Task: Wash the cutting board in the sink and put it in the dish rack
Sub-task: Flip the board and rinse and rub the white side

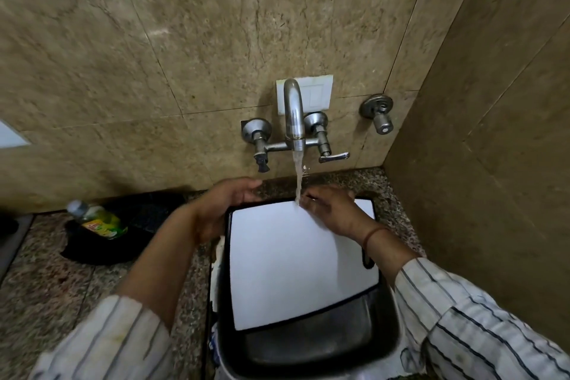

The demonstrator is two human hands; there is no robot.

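**Board under running tap: rinse in hand**

Board (296, 262): white face, dark rim, tilted across the sink (311, 345); far edge raised toward the tap (293, 114), near edge dipping into the basin. Handle slot on the right rim, partly behind the right wrist.

Tap: wall-mounted, directly behind the board. Stream (298, 179) falling onto the board's far edge, beside the right fingers.

Left hand (222, 210): at the board's far-left corner, fingers curled over the top edge, closed on the board.

Right hand (330, 213): laid on the face near the far edge, fingers bent at the point where the water lands. Rubbing or pinching the edge: cannot tell. No sponge or cloth seen.

Bottle (100, 220): yellow-green liquid, lying on a dark mat (101, 244), left of the board on the counter (46, 281).

Rack: not in view.

Stage, judged: rinsing or hand-scrubbing; racking not yet begun.

Risks, judged:
- Slip. Wet face, support mainly from one corner grip; loosened left fingers would drop the board into the basin.
- Splash. Water striking a tilted face close to the rim likely to run off over the counter or onto the striped sleeves.
- Uneven wash. Only the far edge under the water; near half and underside need turning into it.
- Tipping. Near edge apparently unsupported, so pressure from the right hand could pivot the board downward.
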